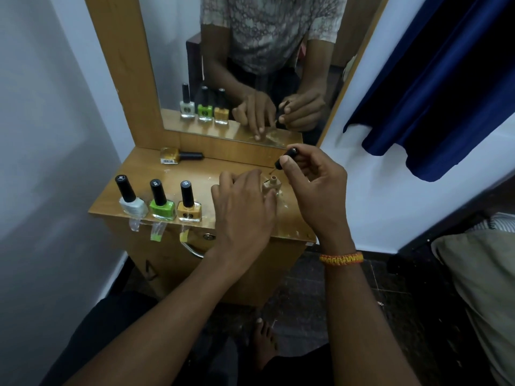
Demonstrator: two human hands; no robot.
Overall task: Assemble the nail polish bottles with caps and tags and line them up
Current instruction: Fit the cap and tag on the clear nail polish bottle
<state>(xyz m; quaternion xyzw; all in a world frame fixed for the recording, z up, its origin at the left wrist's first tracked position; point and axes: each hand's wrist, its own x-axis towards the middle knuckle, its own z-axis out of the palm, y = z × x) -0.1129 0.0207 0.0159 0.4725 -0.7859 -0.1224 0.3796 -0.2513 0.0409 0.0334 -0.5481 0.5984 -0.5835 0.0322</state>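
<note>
An open beige bottle (271, 184) stands on the wooden dresser top (195, 176). My left hand (242, 210) steadies it, fingers laid against its left side and thumb at its base. My right hand (312, 185) pinches a black brush cap (284, 157) just above and right of the bottle's neck, the brush tip pointing down at the opening. Three capped bottles stand in a row along the front edge: white (132, 203), green (161, 206) and mustard (189, 208). Small tags (156, 232) hang below them over the edge.
A gold bottle (178, 156) lies on its side at the back left, by the mirror (250, 65). A white wall stands on the left. A blue curtain (446, 93) hangs on the right. A drawer handle (195, 250) sits below the top.
</note>
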